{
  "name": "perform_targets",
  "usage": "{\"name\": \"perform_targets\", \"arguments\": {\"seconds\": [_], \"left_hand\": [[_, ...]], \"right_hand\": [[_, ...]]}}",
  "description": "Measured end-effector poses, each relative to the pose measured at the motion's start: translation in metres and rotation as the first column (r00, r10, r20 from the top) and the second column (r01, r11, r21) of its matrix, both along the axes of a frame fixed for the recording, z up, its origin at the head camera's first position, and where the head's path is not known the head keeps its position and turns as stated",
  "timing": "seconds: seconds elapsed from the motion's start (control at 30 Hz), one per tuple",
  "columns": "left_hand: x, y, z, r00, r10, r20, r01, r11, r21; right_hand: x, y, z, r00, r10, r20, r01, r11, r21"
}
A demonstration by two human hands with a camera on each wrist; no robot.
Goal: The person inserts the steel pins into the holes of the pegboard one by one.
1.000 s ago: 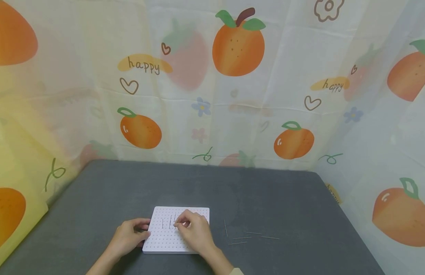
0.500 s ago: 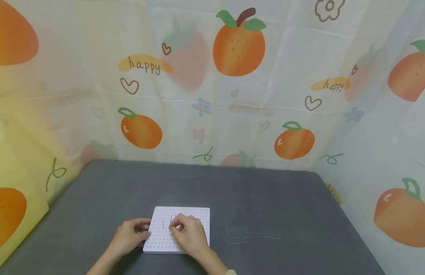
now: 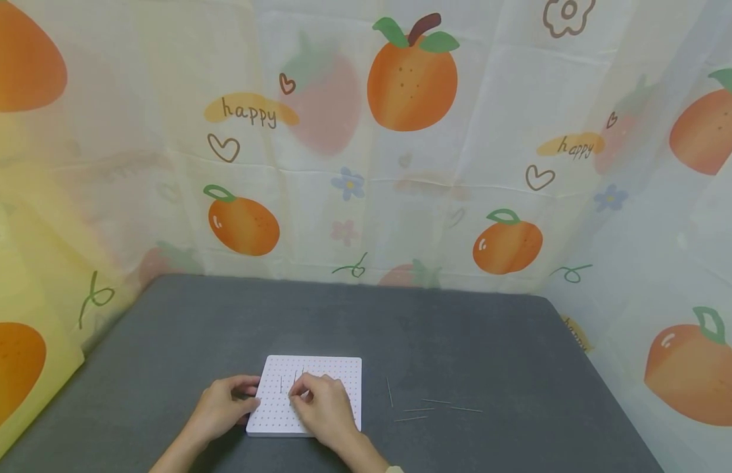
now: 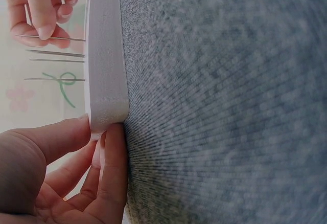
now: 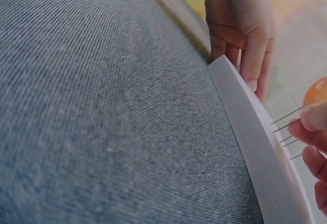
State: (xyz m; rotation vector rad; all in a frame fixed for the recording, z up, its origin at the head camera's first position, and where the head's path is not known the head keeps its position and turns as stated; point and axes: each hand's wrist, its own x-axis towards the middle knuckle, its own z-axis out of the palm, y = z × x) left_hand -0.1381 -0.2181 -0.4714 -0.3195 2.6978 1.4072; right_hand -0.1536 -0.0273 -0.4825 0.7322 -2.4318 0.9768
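Note:
A white board (image 3: 277, 424) with a grid of small holes lies flat on the dark table. My left hand (image 3: 221, 407) grips its left edge, thumb on top and fingers at the side and beneath. Over the middle of the board, my right hand (image 3: 326, 406) pinches a thin metal needle (image 4: 74, 39) between thumb and forefinger. In the left wrist view the needle's lower end is right at the board's surface. Beside it, other needles (image 4: 56, 80) stand upright in the board. The right hand partly covers the holes in the head view.
Several loose needles (image 3: 414, 410) lie on the grey table (image 3: 490, 355) to the right of the board. One of them (image 3: 389, 392) points away from me. A fabric curtain (image 3: 319, 217) printed with oranges hangs behind and at both sides.
My right hand has moved left across the board and a little nearer to me, still pinching. The left hand and the loose needles have stayed put.

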Motion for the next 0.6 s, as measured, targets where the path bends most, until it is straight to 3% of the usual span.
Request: {"name": "perform_targets", "arguments": {"seconds": [0.6], "left_hand": [[0.0004,0.0004,0.0010,1.000,-0.002,0.005,0.002,1.000,-0.006]], "right_hand": [[-0.0013,-0.0012,-0.0060,0.998,0.011,-0.056,-0.008,0.999,0.045]]}}
